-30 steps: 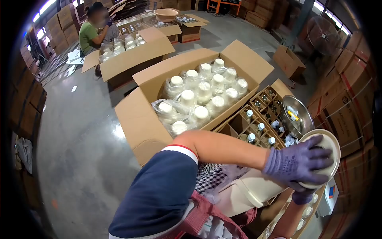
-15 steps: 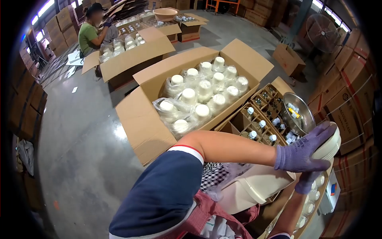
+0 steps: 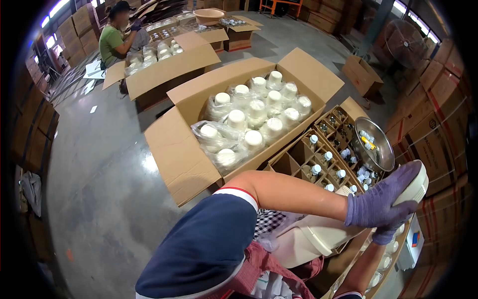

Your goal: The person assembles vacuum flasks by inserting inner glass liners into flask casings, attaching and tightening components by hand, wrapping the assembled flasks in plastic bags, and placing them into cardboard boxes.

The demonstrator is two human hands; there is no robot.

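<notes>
My left hand (image 3: 381, 199), in a purple glove, reaches across to the right with its fingers wrapped round a cream, round-ended plastic flask part (image 3: 414, 188). Just below it is my right hand (image 3: 386, 233), also gloved; its fingers are hidden behind the left hand, so its hold does not show. A large cream plastic container (image 3: 303, 241) lies tilted across my lap, beneath my left forearm. Close by, a steel bowl (image 3: 381, 154) holds small white pieces and a yellow item.
Ahead stands an open carton (image 3: 199, 167) of plastic-wrapped cream flasks. A divided carton (image 3: 286, 162) of white-capped bottles adjoins it. More wrapped flasks (image 3: 386, 261) fill a box at lower right. A co-worker (image 3: 112, 42) sits at far left; a fan (image 3: 404, 44) stands at back right.
Both hands have shifted slightly downward, and the flask part has turned a little in my left hand. My left forearm is lower, uncovering more of the bottle carton.
</notes>
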